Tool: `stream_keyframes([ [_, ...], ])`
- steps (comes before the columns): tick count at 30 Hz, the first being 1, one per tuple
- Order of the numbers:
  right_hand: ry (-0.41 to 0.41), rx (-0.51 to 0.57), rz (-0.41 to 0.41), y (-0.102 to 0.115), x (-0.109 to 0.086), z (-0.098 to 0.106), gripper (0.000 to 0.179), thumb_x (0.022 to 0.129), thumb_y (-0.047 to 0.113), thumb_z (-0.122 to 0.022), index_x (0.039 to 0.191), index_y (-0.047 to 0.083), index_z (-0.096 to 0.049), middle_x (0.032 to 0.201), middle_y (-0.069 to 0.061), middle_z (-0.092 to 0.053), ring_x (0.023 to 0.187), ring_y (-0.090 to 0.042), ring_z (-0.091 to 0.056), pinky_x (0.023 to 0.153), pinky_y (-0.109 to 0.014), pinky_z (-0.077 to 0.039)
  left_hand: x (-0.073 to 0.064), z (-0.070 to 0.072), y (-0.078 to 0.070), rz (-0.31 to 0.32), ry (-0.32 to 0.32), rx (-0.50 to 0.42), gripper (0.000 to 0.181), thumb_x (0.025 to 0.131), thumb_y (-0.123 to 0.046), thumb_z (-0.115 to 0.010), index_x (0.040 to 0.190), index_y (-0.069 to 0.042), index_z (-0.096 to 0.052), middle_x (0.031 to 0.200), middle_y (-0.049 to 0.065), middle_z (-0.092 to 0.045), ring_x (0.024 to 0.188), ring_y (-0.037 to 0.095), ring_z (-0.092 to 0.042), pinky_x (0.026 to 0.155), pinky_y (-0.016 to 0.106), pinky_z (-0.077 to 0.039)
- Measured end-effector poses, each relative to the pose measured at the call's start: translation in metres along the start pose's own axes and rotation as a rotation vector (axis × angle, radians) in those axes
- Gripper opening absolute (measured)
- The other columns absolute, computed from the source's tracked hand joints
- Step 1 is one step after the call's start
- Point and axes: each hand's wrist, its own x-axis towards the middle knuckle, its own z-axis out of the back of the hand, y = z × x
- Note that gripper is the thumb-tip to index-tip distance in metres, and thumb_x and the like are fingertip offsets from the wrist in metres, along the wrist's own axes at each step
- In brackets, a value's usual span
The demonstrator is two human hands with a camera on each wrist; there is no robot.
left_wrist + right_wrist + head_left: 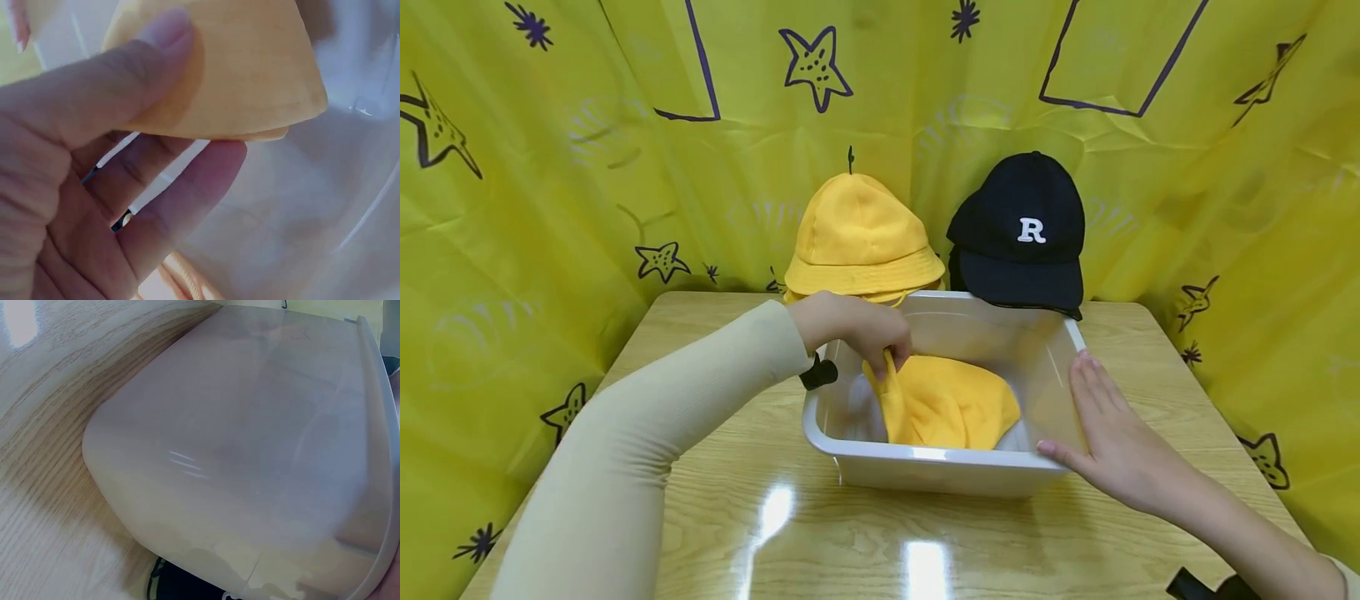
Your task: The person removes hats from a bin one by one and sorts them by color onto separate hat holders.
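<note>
My left hand [859, 327] reaches over the left side of a whitish plastic bin [940, 475] and pinches the edge of a yellow bucket hat [958, 404] lying inside. In the left wrist view, the thumb presses the hat's brim [256, 75] from above, with the fingers beneath it. My right hand [1116, 446] rests on the bin's right rim, its fingers straight along the side and the thumb at the front corner. The right wrist view mostly shows the bin's outer wall [231, 444]; little of the hand appears there.
Behind the bin stands another yellow bucket hat [861, 233] with a small sprout on top. Right of it, a black cap [1030, 225] with a white R overlaps the bin's back rim. Yellow curtains [737, 167] surround the wooden table [730, 467].
</note>
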Motion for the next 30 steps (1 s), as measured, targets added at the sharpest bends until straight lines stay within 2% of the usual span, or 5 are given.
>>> stream_keyframes([
  [6, 0.019, -0.015, -0.017, -0.001, 0.001, 0.002, 0.099, 0.092, 0.051, -0.053, 0.145, -0.013, 0.001, 0.153, -0.029, 0.009, 0.143, -0.038, 0.01, 0.114, -0.034, 0.013, -0.016, 0.006, 0.002, -0.02, -0.101, -0.028, 0.01, 0.08, -0.009, -0.073, 0.088, -0.005, -0.07, 0.084, 0.0, -0.067, 0.075, 0.01, -0.053, 0.071, 0.022, -0.046],
  [11, 0.027, -0.017, -0.026, -0.002, 0.002, 0.003, 0.101, 0.091, 0.052, -0.053, 0.145, -0.014, 0.001, 0.153, -0.029, 0.009, 0.143, -0.04, 0.009, 0.115, -0.036, 0.012, -0.028, 0.007, 0.006, -0.093, -0.22, -0.03, 0.009, 0.081, -0.012, -0.074, 0.083, -0.007, -0.067, 0.079, -0.001, -0.063, 0.07, 0.008, -0.05, 0.068, 0.023, -0.045],
  [14, 0.022, -0.023, -0.022, -0.002, 0.003, 0.003, 0.101, 0.091, 0.052, -0.054, 0.145, -0.014, 0.0, 0.153, -0.03, 0.009, 0.143, -0.039, 0.01, 0.114, -0.033, 0.013, -0.035, 0.004, 0.008, -0.136, -0.304, -0.054, 0.009, 0.082, -0.013, -0.073, 0.082, -0.007, -0.067, 0.079, -0.001, -0.062, 0.071, 0.009, -0.051, 0.069, 0.025, -0.046],
  [19, 0.017, -0.015, -0.024, 0.0, 0.002, 0.003, 0.101, 0.09, 0.052, -0.054, 0.145, -0.013, 0.0, 0.153, -0.029, 0.008, 0.143, -0.039, 0.01, 0.115, -0.035, 0.012, -0.046, -0.004, 0.012, -0.157, -0.461, -0.093, 0.007, 0.084, -0.015, -0.072, 0.084, -0.009, -0.068, 0.083, -0.002, -0.063, 0.075, 0.009, -0.053, 0.072, 0.027, -0.048],
  [30, 0.038, 0.014, -0.035, 0.0, 0.002, 0.001, 0.1, 0.091, 0.052, -0.053, 0.145, -0.013, 0.0, 0.153, -0.028, 0.009, 0.143, -0.041, 0.007, 0.115, -0.041, 0.009, -0.063, -0.029, 0.015, -0.238, -0.821, -0.113, 0.005, 0.083, -0.004, -0.071, 0.081, -0.007, -0.067, 0.079, 0.0, -0.059, 0.069, 0.008, -0.048, 0.062, 0.023, -0.046],
])
